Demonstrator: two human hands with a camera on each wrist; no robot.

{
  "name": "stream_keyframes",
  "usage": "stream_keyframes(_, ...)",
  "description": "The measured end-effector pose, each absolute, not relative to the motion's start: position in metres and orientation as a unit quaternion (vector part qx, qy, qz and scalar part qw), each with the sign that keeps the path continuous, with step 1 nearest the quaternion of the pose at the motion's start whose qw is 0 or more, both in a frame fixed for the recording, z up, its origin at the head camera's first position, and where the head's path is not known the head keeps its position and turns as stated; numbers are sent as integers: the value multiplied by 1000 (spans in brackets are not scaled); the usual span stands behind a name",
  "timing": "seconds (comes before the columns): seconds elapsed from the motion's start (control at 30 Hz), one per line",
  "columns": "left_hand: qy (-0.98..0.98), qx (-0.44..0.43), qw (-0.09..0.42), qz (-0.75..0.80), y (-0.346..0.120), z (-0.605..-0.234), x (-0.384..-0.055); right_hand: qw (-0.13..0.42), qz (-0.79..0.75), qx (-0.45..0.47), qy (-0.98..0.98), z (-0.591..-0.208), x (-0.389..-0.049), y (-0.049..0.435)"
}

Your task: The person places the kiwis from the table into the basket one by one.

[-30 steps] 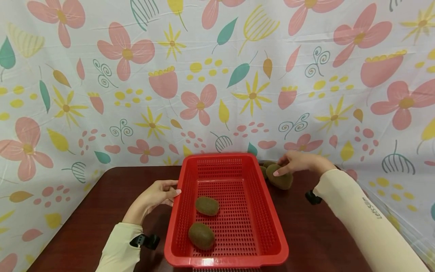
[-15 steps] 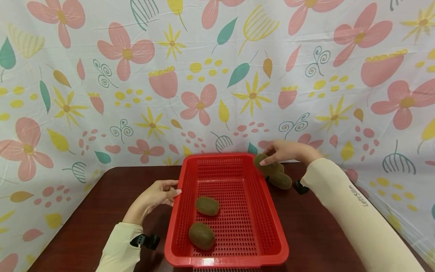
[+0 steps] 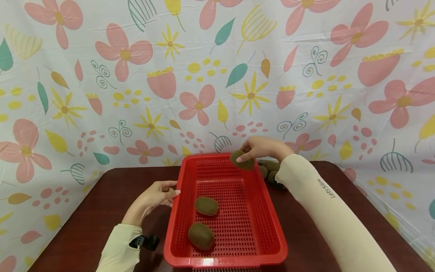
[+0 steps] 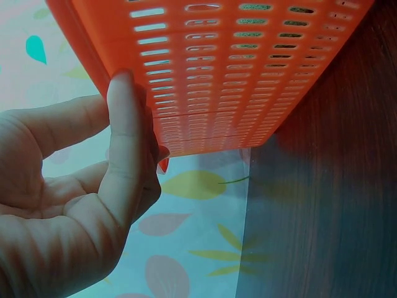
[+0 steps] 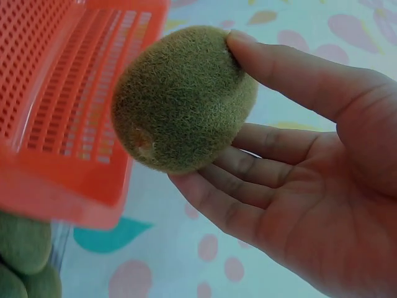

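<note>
A brown fuzzy kiwi (image 3: 242, 162) is pinched between the thumb and fingers of my right hand (image 3: 263, 147). It is over the far right corner of the red plastic basket (image 3: 192, 260). In the right wrist view the same kiwi (image 5: 183, 99) shows close up, the thumb on top and the fingers beneath. Inside the basket lie two kiwis, one mid-left (image 3: 206, 206) and one nearer (image 3: 201, 236). My left hand (image 3: 158, 194) holds the basket's left rim; in the left wrist view its fingers (image 4: 124, 143) lie against the slotted outer wall.
Several more kiwis (image 3: 270, 166) lie on the dark wooden table (image 3: 312, 226) just right of the basket, partly hidden by my right arm. A white cloth (image 3: 204, 49) with printed flowers and leaves hangs behind the table.
My right hand has lifted a kiwi from the group right of the basket and carried it left over the rim. My left hand keeps its place on the basket.
</note>
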State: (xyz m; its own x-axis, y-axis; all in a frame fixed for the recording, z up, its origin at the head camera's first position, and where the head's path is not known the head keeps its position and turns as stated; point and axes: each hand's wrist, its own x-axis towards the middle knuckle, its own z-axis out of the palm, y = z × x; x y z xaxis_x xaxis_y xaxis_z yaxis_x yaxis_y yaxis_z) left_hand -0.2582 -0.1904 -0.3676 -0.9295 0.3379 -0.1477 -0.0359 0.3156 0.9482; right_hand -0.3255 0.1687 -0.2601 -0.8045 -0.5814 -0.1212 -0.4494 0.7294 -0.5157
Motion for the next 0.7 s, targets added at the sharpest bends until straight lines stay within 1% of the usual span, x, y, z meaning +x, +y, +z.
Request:
stream_keyframes(0.23, 796, 92, 159, 577, -191, -369, -258, 132, -218, -283, 925, -265, -329, 139)
stream_keyframes(0.47, 793, 101, 158, 580, -190, -368, -257, 161, -269, -292, 903, -279, -330, 109)
stream_keyframes(0.7, 792, 102, 161, 580, -191, -368, -257, 161, -275, -298, 900, -297, -331, 88)
